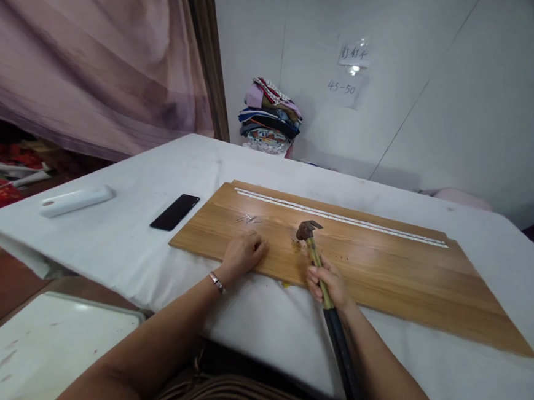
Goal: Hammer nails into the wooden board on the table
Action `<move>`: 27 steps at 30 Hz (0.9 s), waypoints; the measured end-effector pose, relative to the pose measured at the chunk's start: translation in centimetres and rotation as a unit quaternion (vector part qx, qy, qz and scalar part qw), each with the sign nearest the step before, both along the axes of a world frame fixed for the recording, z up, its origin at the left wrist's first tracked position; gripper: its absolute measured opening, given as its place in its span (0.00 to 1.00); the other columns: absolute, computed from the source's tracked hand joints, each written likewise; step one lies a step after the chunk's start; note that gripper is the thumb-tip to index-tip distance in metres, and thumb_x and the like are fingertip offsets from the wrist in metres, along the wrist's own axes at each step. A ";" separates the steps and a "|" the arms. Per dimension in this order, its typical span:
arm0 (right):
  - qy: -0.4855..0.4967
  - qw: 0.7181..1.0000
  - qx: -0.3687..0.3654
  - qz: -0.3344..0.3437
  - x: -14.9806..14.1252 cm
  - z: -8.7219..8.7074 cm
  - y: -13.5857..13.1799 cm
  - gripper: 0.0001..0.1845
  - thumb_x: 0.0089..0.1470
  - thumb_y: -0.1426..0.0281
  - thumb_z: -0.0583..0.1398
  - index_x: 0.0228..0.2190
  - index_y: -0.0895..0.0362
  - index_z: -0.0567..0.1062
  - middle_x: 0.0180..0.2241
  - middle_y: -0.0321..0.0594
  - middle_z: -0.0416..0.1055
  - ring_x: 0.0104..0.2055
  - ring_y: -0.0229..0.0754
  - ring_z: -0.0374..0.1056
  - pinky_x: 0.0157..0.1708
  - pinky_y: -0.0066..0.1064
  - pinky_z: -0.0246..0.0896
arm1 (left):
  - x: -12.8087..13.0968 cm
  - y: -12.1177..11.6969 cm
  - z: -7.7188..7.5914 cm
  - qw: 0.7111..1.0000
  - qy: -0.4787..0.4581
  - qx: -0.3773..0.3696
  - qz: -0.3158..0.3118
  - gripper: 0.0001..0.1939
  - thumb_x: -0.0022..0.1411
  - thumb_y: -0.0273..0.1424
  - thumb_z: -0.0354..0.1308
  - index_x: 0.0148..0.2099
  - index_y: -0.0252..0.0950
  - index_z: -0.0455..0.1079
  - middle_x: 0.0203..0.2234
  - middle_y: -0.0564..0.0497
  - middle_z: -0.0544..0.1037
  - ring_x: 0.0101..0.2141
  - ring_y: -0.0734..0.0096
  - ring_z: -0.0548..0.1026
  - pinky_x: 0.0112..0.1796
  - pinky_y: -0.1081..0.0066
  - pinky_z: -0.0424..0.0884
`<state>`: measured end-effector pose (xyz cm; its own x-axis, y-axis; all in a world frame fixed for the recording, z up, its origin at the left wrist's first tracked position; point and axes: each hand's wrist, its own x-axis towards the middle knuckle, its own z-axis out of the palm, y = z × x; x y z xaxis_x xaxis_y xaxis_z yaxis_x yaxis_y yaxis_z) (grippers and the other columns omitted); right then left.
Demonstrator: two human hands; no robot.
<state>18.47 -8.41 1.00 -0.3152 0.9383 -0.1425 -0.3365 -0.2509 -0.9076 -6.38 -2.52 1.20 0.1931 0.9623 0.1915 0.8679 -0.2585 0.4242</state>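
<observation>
Right hand (335, 284) is clasping the near-to-far claw hammer (333, 324); nails (249, 219) are lying left, nearer the left hand (243, 252), hold unclear.

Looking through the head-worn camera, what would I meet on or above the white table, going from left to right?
Long white object → black phone → left hand → right hand, its fingers around the hammer. The wooden board overlaps several of these, so it is left out.
</observation>
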 end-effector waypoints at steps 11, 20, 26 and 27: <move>0.002 1.000 -0.003 -0.002 0.2 -0.9 0.1 0.23 0.49 0.59 0.67 0.43 0.52 0.67 0.19 0.20 0.61 0.10 0.29 0.52 0.07 0.20 0.47 | -0.1 0.3 -0.9 1.000 0.011 0.010 -0.002 0.18 0.71 0.36 0.51 0.28 0.39 0.68 0.30 0.49 0.77 0.34 0.67 0.74 0.35 0.69 0.63; -0.016 1.000 -0.002 0.004 0.1 -0.3 -0.1 0.24 0.49 0.59 0.67 0.44 0.53 0.67 0.19 0.21 0.61 0.10 0.28 0.52 0.08 0.20 0.47 | 0.1 0.0 -0.2 1.000 0.027 -0.005 -0.011 0.19 0.71 0.34 0.50 0.27 0.38 0.71 0.30 0.48 0.77 0.33 0.67 0.74 0.35 0.69 0.63; -0.022 1.000 -0.006 -0.005 0.2 -0.7 0.0 0.25 0.49 0.59 0.67 0.46 0.54 0.69 0.19 0.21 0.61 0.10 0.29 0.52 0.08 0.21 0.47 | 0.0 0.2 -0.7 1.000 0.023 0.005 -0.015 0.19 0.70 0.34 0.51 0.27 0.38 0.70 0.31 0.48 0.78 0.33 0.68 0.74 0.34 0.70 0.63; -0.020 1.000 -0.006 -0.007 0.2 -0.7 -0.1 0.25 0.48 0.58 0.67 0.46 0.54 0.69 0.19 0.21 0.61 0.10 0.29 0.52 0.08 0.21 0.47 | 0.0 0.1 -0.7 1.000 0.023 0.006 -0.015 0.19 0.71 0.34 0.51 0.27 0.37 0.70 0.31 0.48 0.78 0.33 0.69 0.73 0.34 0.70 0.63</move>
